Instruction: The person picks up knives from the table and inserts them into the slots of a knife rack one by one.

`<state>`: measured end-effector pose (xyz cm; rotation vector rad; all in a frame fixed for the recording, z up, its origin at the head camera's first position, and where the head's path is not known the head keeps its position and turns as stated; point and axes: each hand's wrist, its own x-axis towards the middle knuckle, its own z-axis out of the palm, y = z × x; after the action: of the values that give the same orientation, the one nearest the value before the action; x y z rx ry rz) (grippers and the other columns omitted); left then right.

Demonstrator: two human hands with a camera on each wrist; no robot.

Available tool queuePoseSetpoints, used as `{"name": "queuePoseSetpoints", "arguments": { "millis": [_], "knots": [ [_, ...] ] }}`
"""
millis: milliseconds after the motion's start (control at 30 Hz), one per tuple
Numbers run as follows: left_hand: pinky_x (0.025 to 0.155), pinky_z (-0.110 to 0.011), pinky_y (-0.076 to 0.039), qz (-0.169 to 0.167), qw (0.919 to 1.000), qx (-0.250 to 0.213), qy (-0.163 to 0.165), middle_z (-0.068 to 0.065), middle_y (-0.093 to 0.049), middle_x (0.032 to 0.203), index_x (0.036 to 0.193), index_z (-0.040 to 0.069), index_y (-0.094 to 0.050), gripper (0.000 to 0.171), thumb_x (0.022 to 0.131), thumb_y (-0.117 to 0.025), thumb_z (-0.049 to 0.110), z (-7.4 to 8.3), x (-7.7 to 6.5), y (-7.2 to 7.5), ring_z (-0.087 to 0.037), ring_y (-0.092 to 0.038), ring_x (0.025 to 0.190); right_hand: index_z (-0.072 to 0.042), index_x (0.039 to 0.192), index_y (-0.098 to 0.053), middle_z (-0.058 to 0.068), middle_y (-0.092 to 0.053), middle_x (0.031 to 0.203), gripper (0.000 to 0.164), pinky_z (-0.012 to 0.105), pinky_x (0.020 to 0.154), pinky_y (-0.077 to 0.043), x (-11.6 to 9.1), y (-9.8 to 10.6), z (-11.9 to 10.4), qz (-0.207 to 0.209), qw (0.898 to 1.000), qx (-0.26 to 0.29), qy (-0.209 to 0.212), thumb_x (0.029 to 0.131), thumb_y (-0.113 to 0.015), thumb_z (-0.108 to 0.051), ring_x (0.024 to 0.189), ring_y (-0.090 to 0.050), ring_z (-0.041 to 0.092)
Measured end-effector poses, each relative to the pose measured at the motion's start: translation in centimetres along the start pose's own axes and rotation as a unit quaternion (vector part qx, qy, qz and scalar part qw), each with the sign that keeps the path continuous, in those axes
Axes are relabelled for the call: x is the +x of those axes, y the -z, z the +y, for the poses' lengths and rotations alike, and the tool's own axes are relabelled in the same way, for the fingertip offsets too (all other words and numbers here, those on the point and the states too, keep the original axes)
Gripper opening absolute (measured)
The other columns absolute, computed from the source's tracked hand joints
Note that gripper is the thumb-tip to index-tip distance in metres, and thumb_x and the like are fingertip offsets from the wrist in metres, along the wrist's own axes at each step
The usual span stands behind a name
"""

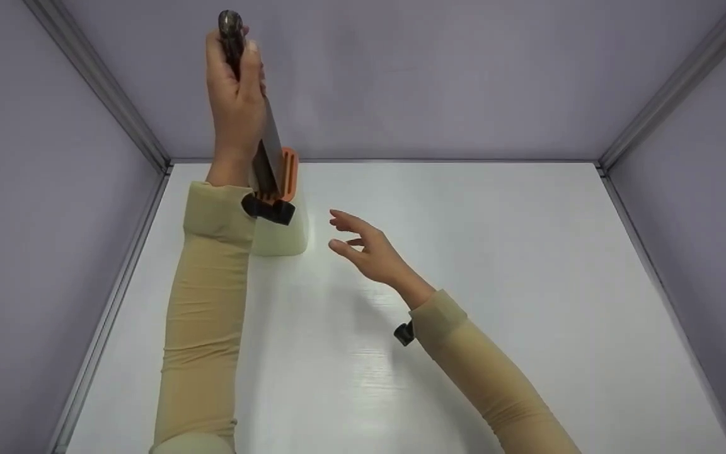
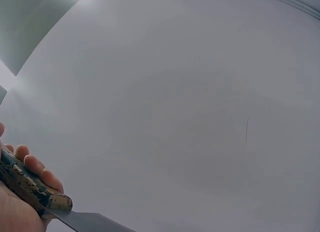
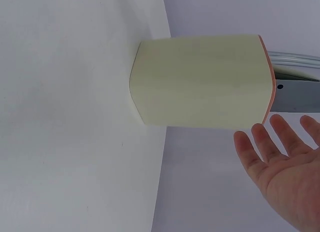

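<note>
My left hand [image 1: 236, 104] grips a kitchen knife by its dark, mottled handle [image 2: 31, 184], raised high at the back left. The wide steel blade [image 1: 273, 145] slants down to the slotted orange top [image 1: 290, 169] of a pale green knife block [image 1: 282, 238]. In the right wrist view, the blade's end, with a small hole near its corner, sits right at the orange rim. To the right of the block, my right hand [image 1: 372, 252] hovers with fingers spread and holds nothing. My left sleeve hides part of the block.
The block stands upright at the back left of a white table [image 1: 495, 265]. Pale walls [image 1: 432, 75] with grey metal edges [image 1: 101, 82] close in the back and both sides. Each wrist carries a small black camera mount [image 1: 268, 209].
</note>
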<state>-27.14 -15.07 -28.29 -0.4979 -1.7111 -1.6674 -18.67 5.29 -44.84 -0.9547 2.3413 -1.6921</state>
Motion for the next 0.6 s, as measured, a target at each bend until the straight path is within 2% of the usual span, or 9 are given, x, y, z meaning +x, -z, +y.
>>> {"name": "queuePoseSetpoints", "arguments": {
  "millis": [167, 333, 600],
  "knots": [
    [0.064, -0.023, -0.036, -0.01, 0.9999, 0.007, 0.008, -0.004, -0.047, 0.081, 0.131, -0.003, -0.046, 0.029, 0.104, -0.041, 0.005, -0.1, 0.1, -0.1, -0.012, -0.042, 0.069, 0.0, 0.149, -0.038, 0.018, -0.047, 0.143, 0.054, 0.045, 0.101, -0.043, 0.0, -0.1, 0.0, -0.004, 1.0, -0.003, -0.007, 0.1, -0.058, -0.014, 0.13, -0.046, 0.03],
    [0.064, -0.023, -0.035, -0.011, 0.9998, 0.009, 0.012, -0.004, -0.047, 0.081, 0.131, -0.002, -0.046, 0.028, 0.104, -0.04, 0.005, -0.2, 0.2, -0.2, -0.012, -0.042, 0.069, 0.0, 0.148, -0.038, 0.019, -0.047, 0.143, 0.054, 0.047, 0.101, -0.042, 0.0, -0.2, 0.1, -0.005, 1.0, -0.004, -0.007, 0.1, -0.058, -0.013, 0.13, -0.046, 0.033],
    [0.064, -0.024, -0.034, -0.014, 0.9997, 0.02, 0.001, -0.003, -0.047, 0.079, 0.13, -0.002, -0.046, 0.028, 0.104, -0.04, 0.006, -0.3, 0.2, -0.4, -0.011, -0.04, 0.066, -0.013, 0.15, -0.039, 0.008, -0.047, 0.145, 0.056, 0.048, 0.1, -0.042, 0.6, -0.8, 4.3, -0.013, 1.0, 0.001, -0.004, 0.1, -0.06, -0.026, 0.132, -0.045, 0.029]
  ]
}}
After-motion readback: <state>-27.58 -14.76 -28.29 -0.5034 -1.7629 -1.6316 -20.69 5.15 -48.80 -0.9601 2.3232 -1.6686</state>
